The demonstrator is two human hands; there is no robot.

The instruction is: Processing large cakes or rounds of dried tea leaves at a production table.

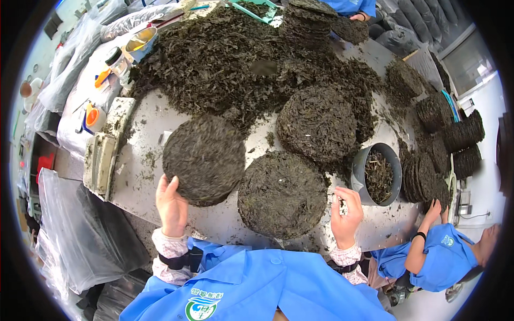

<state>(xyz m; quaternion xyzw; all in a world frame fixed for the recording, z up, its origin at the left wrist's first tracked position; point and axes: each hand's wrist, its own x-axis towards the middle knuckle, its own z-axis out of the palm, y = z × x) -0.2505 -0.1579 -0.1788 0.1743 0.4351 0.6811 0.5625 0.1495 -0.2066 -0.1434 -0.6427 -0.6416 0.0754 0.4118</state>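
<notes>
At the left, a round, dark dried seaweed cake (203,160) is slightly blurred, with its lower left edge at the fingers of my left hand (173,208), which grips it there. Beside it lies another seaweed cake (282,195), flat on the metal table (142,179). Just right of that cake is my right hand (347,216), its fingers bent in and pressed toward the thumb; anything small between them is hidden. A thick stack of seaweed cakes (316,123) stands farther back. Near my right hand, a grey bucket (357,179) holds loose brownish scraps.
A broad heap of loose seaweed (214,64) covers the far side. Along the left edge are a pale block (99,163), an orange tape roll (92,116) and a jar (116,61). More stacked cakes (420,171) stand at right, by a co-worker's hands (432,213). Another person stands opposite.
</notes>
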